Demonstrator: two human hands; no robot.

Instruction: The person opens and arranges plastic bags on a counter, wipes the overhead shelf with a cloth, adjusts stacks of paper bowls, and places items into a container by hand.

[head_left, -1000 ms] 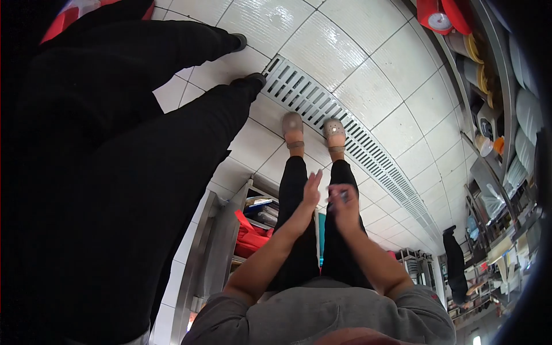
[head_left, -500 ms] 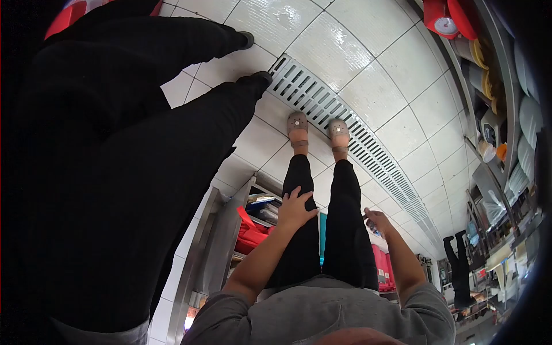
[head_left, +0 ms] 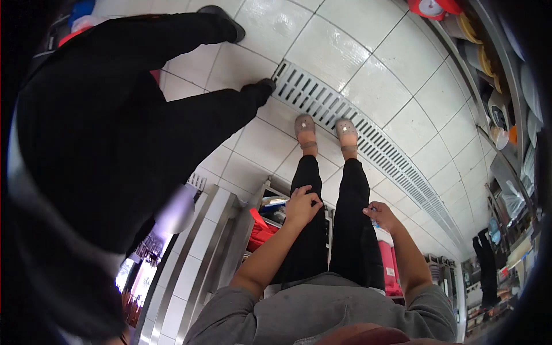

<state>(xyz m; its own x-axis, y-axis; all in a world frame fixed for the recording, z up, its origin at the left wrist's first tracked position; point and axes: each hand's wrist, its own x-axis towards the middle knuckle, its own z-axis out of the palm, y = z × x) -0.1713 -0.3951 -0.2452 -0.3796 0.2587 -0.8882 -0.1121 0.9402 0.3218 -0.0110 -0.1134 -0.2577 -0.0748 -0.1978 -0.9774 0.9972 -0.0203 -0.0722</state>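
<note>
My left hand [head_left: 302, 208] hovers over or touches the front of my left black trouser leg [head_left: 303, 241]; which of the two I cannot tell. Its fingers are loosely bent and apart, and no object shows in it. Beside the outer side of my right trouser leg [head_left: 352, 230] is my right hand [head_left: 382, 217], thumb out and fingers loosely curled, with nothing visible in it. On my feet are taupe clogs [head_left: 305, 123], standing at the edge of a slotted floor drain grate [head_left: 368, 135].
Another person in black trousers [head_left: 190, 123] stands close at my left. Shelving [head_left: 486, 75] with a red dial scale [head_left: 431, 8] and tubs runs along the right. Red items [head_left: 261, 237] lie on a low shelf at left. A further person's dark legs [head_left: 486, 270] appear at far right.
The view has shifted, and the person at my left has changed stance, revealing more counter. My left hand's fingers have drawn in from a wider spread; my right hand stays beside my leg.
</note>
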